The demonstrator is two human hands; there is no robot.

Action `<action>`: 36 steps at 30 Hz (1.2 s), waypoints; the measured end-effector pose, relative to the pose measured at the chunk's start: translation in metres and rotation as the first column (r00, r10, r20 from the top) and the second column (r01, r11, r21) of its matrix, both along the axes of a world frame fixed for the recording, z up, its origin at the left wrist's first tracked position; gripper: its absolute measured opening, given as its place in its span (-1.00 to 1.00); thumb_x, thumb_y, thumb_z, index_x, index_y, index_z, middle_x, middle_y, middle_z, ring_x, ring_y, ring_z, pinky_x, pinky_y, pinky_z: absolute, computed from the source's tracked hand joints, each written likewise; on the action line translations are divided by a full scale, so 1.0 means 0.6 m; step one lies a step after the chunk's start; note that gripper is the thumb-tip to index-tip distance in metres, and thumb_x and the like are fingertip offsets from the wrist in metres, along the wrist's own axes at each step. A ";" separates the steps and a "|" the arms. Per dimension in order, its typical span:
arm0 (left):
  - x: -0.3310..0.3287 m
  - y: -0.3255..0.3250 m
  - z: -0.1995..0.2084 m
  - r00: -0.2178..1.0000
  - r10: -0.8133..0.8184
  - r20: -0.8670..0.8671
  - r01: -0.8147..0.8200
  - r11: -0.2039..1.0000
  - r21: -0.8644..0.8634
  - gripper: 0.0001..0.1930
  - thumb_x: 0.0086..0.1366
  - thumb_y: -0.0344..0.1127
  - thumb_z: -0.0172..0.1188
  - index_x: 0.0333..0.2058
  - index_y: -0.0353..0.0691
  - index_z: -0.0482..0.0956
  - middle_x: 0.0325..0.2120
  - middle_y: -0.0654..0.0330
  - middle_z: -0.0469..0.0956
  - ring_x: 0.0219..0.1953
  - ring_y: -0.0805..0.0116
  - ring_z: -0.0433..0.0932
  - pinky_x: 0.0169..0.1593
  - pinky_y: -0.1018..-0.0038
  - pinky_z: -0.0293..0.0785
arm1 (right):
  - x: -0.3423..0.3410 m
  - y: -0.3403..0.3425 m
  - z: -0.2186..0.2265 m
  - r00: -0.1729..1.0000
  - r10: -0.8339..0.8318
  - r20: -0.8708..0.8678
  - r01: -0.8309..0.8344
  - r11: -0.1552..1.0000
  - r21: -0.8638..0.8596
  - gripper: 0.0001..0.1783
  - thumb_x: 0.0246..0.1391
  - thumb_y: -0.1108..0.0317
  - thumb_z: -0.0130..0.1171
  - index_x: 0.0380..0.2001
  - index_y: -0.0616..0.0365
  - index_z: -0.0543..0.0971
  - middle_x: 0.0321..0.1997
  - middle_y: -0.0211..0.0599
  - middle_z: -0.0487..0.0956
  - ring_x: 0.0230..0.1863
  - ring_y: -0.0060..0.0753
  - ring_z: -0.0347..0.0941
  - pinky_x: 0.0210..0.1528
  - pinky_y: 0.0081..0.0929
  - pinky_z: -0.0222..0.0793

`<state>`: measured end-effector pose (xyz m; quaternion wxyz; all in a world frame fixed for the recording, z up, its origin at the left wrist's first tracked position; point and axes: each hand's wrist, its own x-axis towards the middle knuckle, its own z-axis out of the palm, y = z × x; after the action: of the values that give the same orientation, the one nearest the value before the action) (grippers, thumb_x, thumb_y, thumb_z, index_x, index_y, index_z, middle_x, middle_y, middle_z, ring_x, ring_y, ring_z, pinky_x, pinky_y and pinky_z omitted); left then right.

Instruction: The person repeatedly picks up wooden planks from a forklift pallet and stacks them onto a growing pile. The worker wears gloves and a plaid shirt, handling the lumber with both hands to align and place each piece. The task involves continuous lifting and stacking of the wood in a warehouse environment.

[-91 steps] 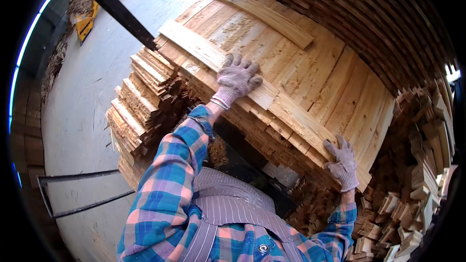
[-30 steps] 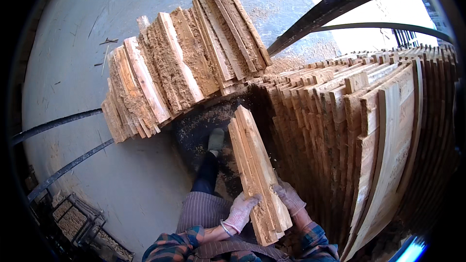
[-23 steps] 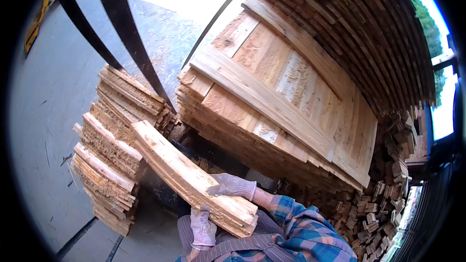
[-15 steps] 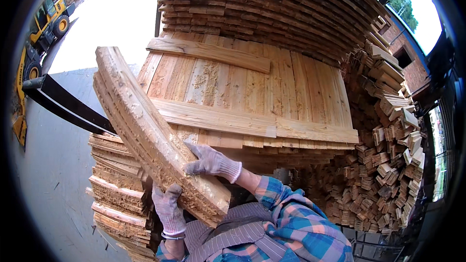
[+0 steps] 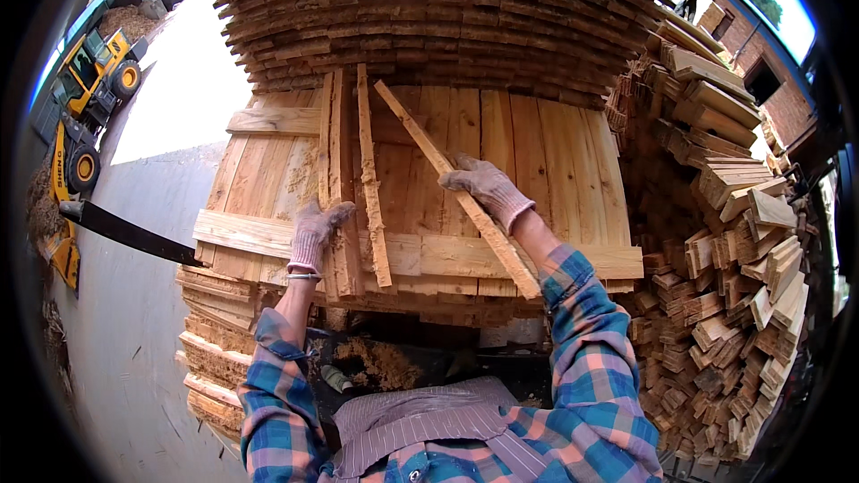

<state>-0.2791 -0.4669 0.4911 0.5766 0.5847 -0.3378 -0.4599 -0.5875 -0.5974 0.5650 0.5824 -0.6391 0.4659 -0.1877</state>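
In a pale knit glove, my left hand (image 5: 318, 231) is closed round the left side of several wooden boards (image 5: 341, 152) standing on edge, its thumb over their top. Just right of these, a single rough-edged board (image 5: 369, 183) stands on edge, apart from both hands. My right hand (image 5: 488, 188), gloved too, grips another narrow board (image 5: 461, 192) that slants from far left to near right. All these lie across the layer of planks (image 5: 492, 148) and its crosswise batten (image 5: 573, 258). The right hand's fingertips show on the board's left side; the fingers under the left glove are partly hidden.
A tall stack of boards (image 5: 429, 18) rises behind the plank layer. Piled wood pieces (image 5: 716, 304) fill the right side. Rough boards (image 5: 215, 340) are stacked at near left, beside a black metal bar (image 5: 134, 233). A yellow loader (image 5: 89, 80) stands at far left.
The thick bundle of boards held by both hands at the left has come down onto the planks and is spread apart. My right hand has moved right with one board; the left moved forward.
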 end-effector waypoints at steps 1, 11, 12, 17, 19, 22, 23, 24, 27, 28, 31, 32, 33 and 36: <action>0.042 0.009 -0.044 0.978 0.067 0.196 -0.077 0.996 0.045 -0.48 0.12 -0.13 0.38 -0.18 -0.51 0.47 -0.55 0.05 0.57 -0.51 0.35 0.52 -0.42 0.44 0.48 | -0.041 -0.014 0.019 0.966 0.092 -0.241 -0.130 0.981 -0.145 -0.01 -0.17 -0.03 0.37 0.31 0.11 0.23 0.22 0.14 0.38 0.25 -0.12 0.33 0.25 -0.33 0.27; -0.012 0.016 0.035 0.989 0.144 0.043 -0.148 0.981 0.121 -0.48 0.17 -0.35 0.32 0.01 -0.51 0.33 -0.29 0.00 0.58 -0.33 0.33 0.58 -0.27 0.49 0.58 | -0.270 -0.202 0.026 0.362 0.032 -0.932 -0.594 0.779 -0.204 0.01 -0.22 0.35 0.34 0.35 -0.32 0.13 0.17 -0.03 0.40 0.19 0.02 0.34 0.22 -0.17 0.28; -0.015 0.017 0.043 0.984 0.174 -0.034 -0.170 0.981 0.095 -0.49 0.18 -0.39 0.31 0.03 -0.50 0.32 -0.28 0.00 0.58 -0.31 0.33 0.59 -0.25 0.48 0.60 | -0.258 -0.221 0.029 0.358 0.013 -0.934 -0.617 0.754 -0.227 -0.01 -0.20 0.36 0.32 0.35 -0.32 0.14 0.17 -0.04 0.40 0.19 0.02 0.34 0.22 -0.17 0.29; -0.010 0.013 0.067 0.970 0.106 0.220 -0.170 0.941 0.293 -0.51 0.20 -0.41 0.27 0.03 -0.49 0.30 -0.26 0.01 0.58 -0.26 0.32 0.60 -0.22 0.51 0.60 | -0.242 -0.310 -0.063 0.466 -0.211 -0.859 -0.621 0.614 -0.488 -0.18 -0.01 0.25 0.25 0.34 -0.25 0.17 0.19 -0.04 0.40 0.19 0.04 0.34 0.18 -0.13 0.31; -0.003 0.027 0.058 0.955 0.106 0.275 -0.164 0.966 0.198 -0.58 0.29 -0.31 0.18 0.00 -0.50 0.36 -0.23 0.01 0.59 -0.22 0.32 0.59 -0.18 0.51 0.55 | -0.182 -0.292 -0.082 0.546 -0.231 -0.805 -0.563 0.610 -0.557 -0.20 0.03 0.15 0.24 0.34 -0.19 0.17 0.20 -0.03 0.39 0.20 0.05 0.33 0.19 -0.13 0.30; 0.013 0.040 0.058 0.942 -0.008 0.335 -0.087 0.960 0.267 -0.72 0.41 -0.42 -0.09 0.00 -0.47 0.36 -0.11 -0.06 0.56 -0.08 0.29 0.58 0.00 0.50 0.53 | -0.077 -0.175 -0.077 0.726 -0.040 -0.687 -0.375 0.814 -0.444 -0.16 0.02 0.01 0.25 0.34 -0.08 0.18 0.27 -0.01 0.34 0.25 0.03 0.29 0.24 -0.16 0.27; 0.019 0.052 0.040 0.991 0.085 0.106 -0.102 0.981 0.165 -0.72 0.41 -0.41 -0.08 0.00 -0.47 0.36 -0.12 -0.05 0.56 -0.09 0.29 0.58 -0.01 0.50 0.54 | -0.023 -0.131 -0.069 0.850 0.052 -0.525 -0.246 0.919 -0.308 -0.13 0.00 -0.04 0.26 0.33 -0.05 0.19 0.29 0.00 0.32 0.27 0.01 0.28 0.25 -0.19 0.26; 0.027 0.059 0.023 0.981 0.140 -0.136 -0.133 0.990 0.056 -0.72 0.41 -0.40 -0.07 0.00 -0.47 0.36 -0.12 -0.05 0.56 -0.09 0.29 0.58 -0.02 0.49 0.55 | 0.027 -0.101 -0.083 0.904 0.083 -0.419 -0.195 0.953 -0.232 -0.13 -0.02 -0.01 0.28 0.32 -0.02 0.20 0.26 0.02 0.35 0.25 0.00 0.30 0.24 -0.22 0.27; 0.036 0.036 0.021 0.987 0.108 -0.117 -0.081 0.973 0.217 -0.65 0.38 -0.39 0.00 0.08 -0.44 0.31 -0.13 0.06 0.56 -0.13 0.37 0.58 -0.11 0.55 0.54 | 0.131 -0.067 -0.159 0.917 0.108 -0.385 -0.205 0.954 -0.220 -0.14 -0.10 0.09 0.32 0.28 0.06 0.25 0.16 0.07 0.43 0.18 -0.05 0.37 0.19 -0.31 0.30; 0.037 0.048 0.022 0.866 0.204 -0.457 -0.178 0.979 0.100 -0.60 0.29 -0.38 0.16 0.05 -0.44 0.35 -0.19 0.09 0.58 -0.19 0.41 0.58 -0.19 0.59 0.54 | 0.178 -0.029 -0.115 0.868 0.068 -0.491 -0.228 0.934 -0.274 -0.16 -0.12 0.13 0.33 0.26 0.10 0.28 0.11 0.08 0.48 0.14 -0.07 0.41 0.17 -0.33 0.32; 0.109 0.051 0.092 0.982 0.087 -0.168 -0.052 0.977 0.205 -0.64 0.18 -0.34 0.31 -0.09 -0.37 0.47 -0.34 0.20 0.59 -0.33 0.47 0.57 -0.29 0.57 0.53 | 0.151 -0.039 -0.149 1.000 0.023 -0.001 -0.023 0.996 -0.082 -0.42 -0.12 0.40 0.23 0.03 0.41 0.42 -0.12 -0.12 0.58 -0.08 -0.35 0.46 -0.04 -0.51 0.38; 0.161 0.070 0.114 0.988 0.071 -0.134 -0.038 0.972 0.231 -0.66 0.17 -0.33 0.32 -0.13 -0.35 0.50 -0.37 0.22 0.59 -0.36 0.48 0.56 -0.31 0.56 0.54 | 0.164 -0.027 -0.134 0.997 0.013 0.080 -0.009 0.998 -0.054 -0.43 -0.12 0.44 0.21 0.03 0.42 0.42 -0.15 -0.14 0.59 -0.11 -0.36 0.47 -0.09 -0.50 0.40; 0.202 0.067 0.125 0.999 0.012 -0.031 -0.003 0.958 0.286 -0.67 0.19 -0.34 0.30 -0.11 -0.33 0.49 -0.38 0.27 0.58 -0.39 0.53 0.55 -0.35 0.56 0.53 | 0.161 -0.016 -0.135 0.996 -0.013 0.086 0.017 0.999 -0.048 -0.45 -0.12 0.47 0.18 0.03 0.42 0.43 -0.14 -0.15 0.59 -0.12 -0.37 0.47 -0.09 -0.51 0.40; 0.342 0.043 0.103 0.680 -0.432 0.593 -0.015 0.800 0.600 -0.34 0.12 -0.03 0.34 0.07 -0.37 0.41 -0.17 -0.07 0.60 -0.12 0.10 0.59 -0.06 0.29 0.52 | 0.196 0.030 -0.146 0.993 -0.071 0.095 0.068 0.997 0.033 -0.47 -0.12 0.56 0.11 0.03 0.43 0.43 -0.10 -0.17 0.58 -0.11 -0.41 0.45 -0.08 -0.54 0.38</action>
<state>-0.0738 -0.4409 0.5527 0.1456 0.8116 -0.4489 -0.3444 -0.4701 -0.5791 0.4776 0.6067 -0.6042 0.4619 -0.2315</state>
